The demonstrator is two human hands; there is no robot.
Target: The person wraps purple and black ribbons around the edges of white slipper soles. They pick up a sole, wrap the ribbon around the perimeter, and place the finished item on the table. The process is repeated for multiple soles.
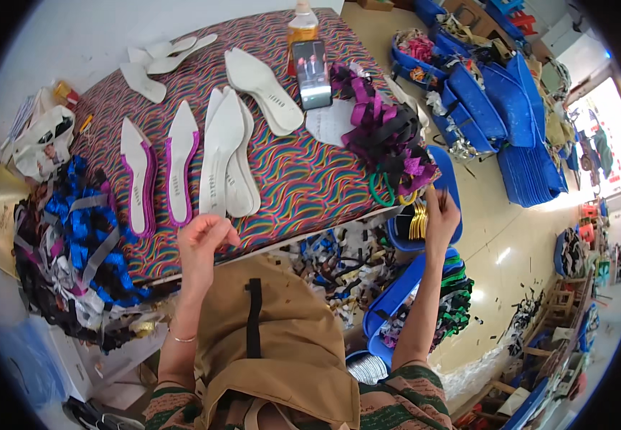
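Observation:
My left hand (207,235) is at the table's front edge with its fingers curled together, just below a stack of white pointed shoe insoles (221,154). Whatever it may hold is hidden. Reaching to the table's right corner, my right hand (441,216) has its fingers closed near a small dark piece that I cannot make out. Beside it hangs a heap of purple and black ribbon straps (378,122) with green and yellow loops. To the left lie white insoles edged in purple: a stack (138,186) and another one (181,165).
More white insoles (264,93) lie farther back, near a phone (313,75) and a bottle (302,29). Blue and black straps (84,229) hang off the left side. Blue bins (396,290) stand right of my lap; scraps (339,265) litter the floor. Stacked blue crates (529,168) stand farther right.

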